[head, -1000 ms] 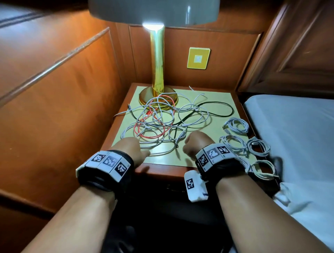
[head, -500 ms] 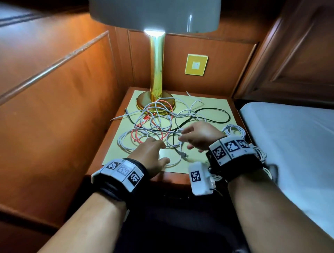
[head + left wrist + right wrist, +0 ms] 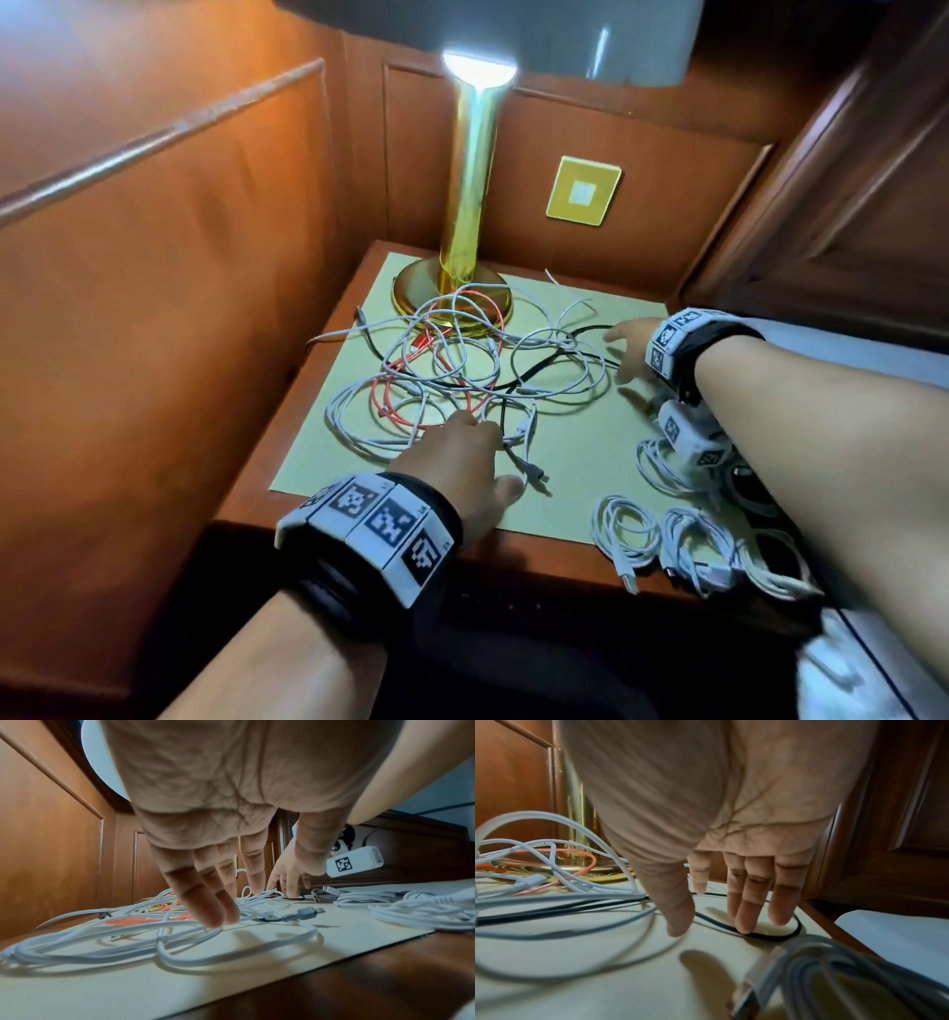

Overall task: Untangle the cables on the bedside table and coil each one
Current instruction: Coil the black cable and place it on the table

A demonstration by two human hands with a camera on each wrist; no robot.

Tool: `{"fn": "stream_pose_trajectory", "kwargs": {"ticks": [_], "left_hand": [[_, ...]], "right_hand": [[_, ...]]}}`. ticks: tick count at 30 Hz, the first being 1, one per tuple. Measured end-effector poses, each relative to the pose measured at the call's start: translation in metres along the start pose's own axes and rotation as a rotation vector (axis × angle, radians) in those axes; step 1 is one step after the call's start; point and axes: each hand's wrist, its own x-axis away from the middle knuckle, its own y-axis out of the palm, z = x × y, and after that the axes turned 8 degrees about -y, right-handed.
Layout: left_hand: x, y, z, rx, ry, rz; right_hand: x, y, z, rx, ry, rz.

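Note:
A tangle of cables [image 3: 462, 370] lies on the bedside table's pale yellow mat [image 3: 580, 462]: several white ones, a red one [image 3: 380, 401] and a black one [image 3: 544, 362]. My left hand [image 3: 454, 457] is at the tangle's near edge, fingers straight, and its fingertips [image 3: 218, 914] touch white loops. My right hand [image 3: 626, 349] reaches to the tangle's far right side with fingers spread. There its fingertips [image 3: 744, 925] press on the black cable's loop [image 3: 777, 938]. Neither hand holds anything.
Several coiled white cables [image 3: 626, 529] lie at the table's front right corner, under my right forearm. A gold lamp [image 3: 470, 205] stands at the back, with cable loops on its base [image 3: 405, 298]. Wood panels close the left and back; a white bed [image 3: 883, 354] is on the right.
My right hand left the middle of the tangle and moved right and back to the black loop. The left hand slid forward onto the near loops. My head moved closer.

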Motion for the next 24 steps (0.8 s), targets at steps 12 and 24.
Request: {"fn": "stream_pose_trajectory", "kwargs": {"ticks": [12, 24], "left_hand": [[-0.005, -0.006, -0.003, 0.023, -0.003, -0.012], [0.001, -0.006, 0.001, -0.006, -0.018, -0.047]], "right_hand": [[-0.033, -0.002, -0.023, 0.043, -0.152, 0.108], [0.007, -0.02, -0.002, -0.216, 0.019, 0.384]]}}
